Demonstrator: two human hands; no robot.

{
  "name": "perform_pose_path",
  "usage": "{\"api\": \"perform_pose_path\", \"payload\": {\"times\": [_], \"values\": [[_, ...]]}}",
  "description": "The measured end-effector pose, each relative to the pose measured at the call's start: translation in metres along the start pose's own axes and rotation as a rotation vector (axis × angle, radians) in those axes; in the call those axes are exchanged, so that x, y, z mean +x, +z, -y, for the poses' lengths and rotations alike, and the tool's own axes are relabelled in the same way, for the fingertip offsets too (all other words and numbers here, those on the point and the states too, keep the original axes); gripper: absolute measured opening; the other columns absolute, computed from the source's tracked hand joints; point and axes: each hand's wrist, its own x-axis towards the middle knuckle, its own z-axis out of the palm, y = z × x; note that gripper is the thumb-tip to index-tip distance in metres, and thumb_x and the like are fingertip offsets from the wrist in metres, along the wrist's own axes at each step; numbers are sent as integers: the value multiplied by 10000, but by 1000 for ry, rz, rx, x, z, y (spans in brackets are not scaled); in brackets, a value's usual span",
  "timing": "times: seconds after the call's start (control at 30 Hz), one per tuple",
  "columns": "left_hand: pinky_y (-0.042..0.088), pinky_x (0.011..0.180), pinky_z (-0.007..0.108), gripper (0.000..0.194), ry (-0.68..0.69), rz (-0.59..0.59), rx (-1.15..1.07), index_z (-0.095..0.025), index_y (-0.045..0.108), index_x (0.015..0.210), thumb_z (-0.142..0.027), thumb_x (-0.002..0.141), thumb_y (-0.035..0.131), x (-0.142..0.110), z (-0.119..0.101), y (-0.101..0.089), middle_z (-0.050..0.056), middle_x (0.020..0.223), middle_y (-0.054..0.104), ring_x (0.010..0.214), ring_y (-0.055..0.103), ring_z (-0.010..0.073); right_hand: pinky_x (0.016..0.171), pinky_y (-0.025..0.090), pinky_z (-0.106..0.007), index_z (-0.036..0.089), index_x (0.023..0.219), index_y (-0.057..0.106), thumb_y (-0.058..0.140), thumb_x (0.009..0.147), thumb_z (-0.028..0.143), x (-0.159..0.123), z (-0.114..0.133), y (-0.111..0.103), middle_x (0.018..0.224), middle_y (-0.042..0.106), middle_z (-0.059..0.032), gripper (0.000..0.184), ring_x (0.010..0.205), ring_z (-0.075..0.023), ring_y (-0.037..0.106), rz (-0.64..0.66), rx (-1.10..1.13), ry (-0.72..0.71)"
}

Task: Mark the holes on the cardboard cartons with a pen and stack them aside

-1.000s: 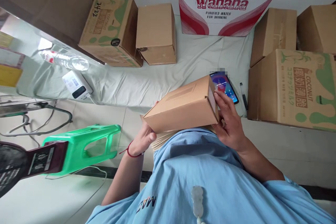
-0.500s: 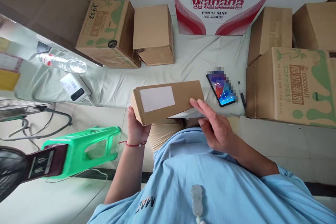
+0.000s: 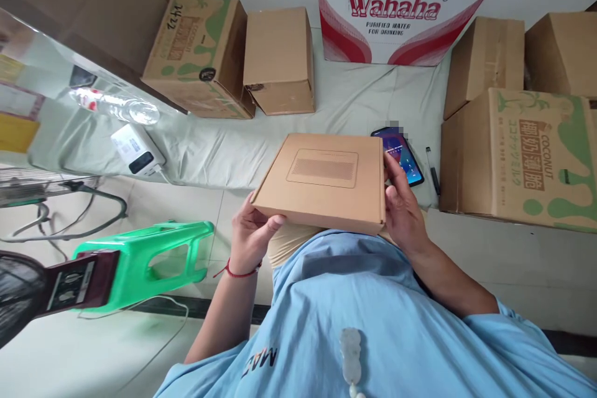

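Note:
A flat brown cardboard box (image 3: 321,177) is held up in front of my lap, its broad printed face turned toward me. On that face is a line drawing of a rounded rectangle with a patterned panel. My left hand (image 3: 254,233) grips the box's near left corner, thumb along the front side and fingers partly hidden beneath. At the right end, my right hand (image 3: 403,205) is closed against the side, with its fingers along that edge. Just behind the right hand, a lit smartphone (image 3: 405,158) lies on the cloth, partly covered by the box and fingers.
Cardboard cartons (image 3: 196,56) and a white Wahaha carton (image 3: 405,18) line the back; more cartons (image 3: 536,155) stand at right, beside a pen (image 3: 433,171). A power bank (image 3: 137,149) and plastic bottle (image 3: 116,106) lie left. A green stool (image 3: 140,261) stands below.
The box has turned, so its broad printed face shows instead of the narrow side with a white label. My right hand has moved from touching its face to holding its right end.

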Motion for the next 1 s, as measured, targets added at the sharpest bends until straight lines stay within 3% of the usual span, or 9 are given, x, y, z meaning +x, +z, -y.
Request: {"api": "perform_pose_path", "payload": {"times": [0.07, 0.13, 0.27, 0.5, 0.63, 0.8, 0.87, 0.93, 1.0], "values": [[662, 1013, 323, 715, 49, 30, 79, -213, 802, 1326, -414, 697, 1076, -5, -5, 4, 105, 1245, 843, 1155, 815, 279, 1020, 663, -500, 389, 1709, 433, 403, 1113, 708, 4, -5, -1, 1604, 614, -92, 677, 1405, -309, 673, -9, 27, 60], [636, 1120, 368, 779, 131, 68, 134, -259, 751, 1456, -348, 743, 1054, -8, -11, 8, 107, 1402, 798, 1315, 768, 305, 1106, 644, -547, 371, 1699, 453, 366, 1102, 742, 5, -9, 0, 1640, 625, -92, 708, 1508, -314, 625, 6, 76, 113], [474, 1337, 541, 803, 332, 168, 230, -330, 741, 1488, -261, 747, 1045, -8, -22, 13, 99, 1611, 678, 1570, 582, 376, 1269, 550, -563, 333, 1658, 532, 620, 1019, 728, 0, -17, 3, 1656, 641, -73, 756, 1581, -310, 574, 3, 149, 217], [337, 1385, 713, 769, 477, 287, 298, -355, 749, 1464, -233, 752, 1014, -5, -34, 17, 89, 1600, 686, 1572, 570, 421, 1309, 505, -555, 348, 1684, 505, 735, 986, 645, -8, -36, -6, 1695, 608, -61, 793, 1592, -290, 565, 2, 134, 239], [321, 1379, 735, 758, 427, 321, 228, -287, 769, 1425, -336, 720, 1044, -10, -35, 21, 142, 1592, 685, 1580, 550, 455, 1295, 511, -550, 363, 1713, 464, 710, 1005, 643, -12, -42, -14, 1707, 593, -68, 800, 1601, -283, 548, -24, 54, 170], [431, 1344, 643, 620, 310, 149, 128, -244, 784, 1325, -292, 757, 1028, -13, -27, 26, 156, 1519, 733, 1548, 598, 408, 1314, 482, -579, 363, 1738, 432, 687, 1039, 562, -16, -38, -17, 1734, 551, -81, 770, 1578, -302, 560, -20, 21, 82], [525, 1284, 537, 559, 258, 116, 61, -244, 787, 1285, -253, 775, 1015, -8, -22, 25, 146, 1491, 750, 1500, 650, 358, 1252, 547, -560, 368, 1744, 421, 684, 1049, 512, -18, -29, -18, 1739, 524, -95, 756, 1503, -308, 614, 2, -45, 13], [628, 1137, 385, 518, 189, 78, -22, -253, 789, 1244, -231, 776, 1011, -2, -16, 20, 115, 1402, 791, 1344, 750, 279, 1081, 658, -508, 374, 1748, 412, 685, 1051, 469, -21, -18, -18, 1716, 513, -118, 755, 1261, -282, 723, 36, -167, -80], [656, 966, 257, 557, 108, 39, -100, -270, 779, 1232, -205, 738, 1028, 5, -9, 14, 66, 1243, 824, 1131, 798, 194, 863, 706, -443, 397, 1761, 379, 682, 1053, 422, -23, -4, -17, 1725, 474, -138, 770, 947, -207, 730, 98, -289, -175]]}}
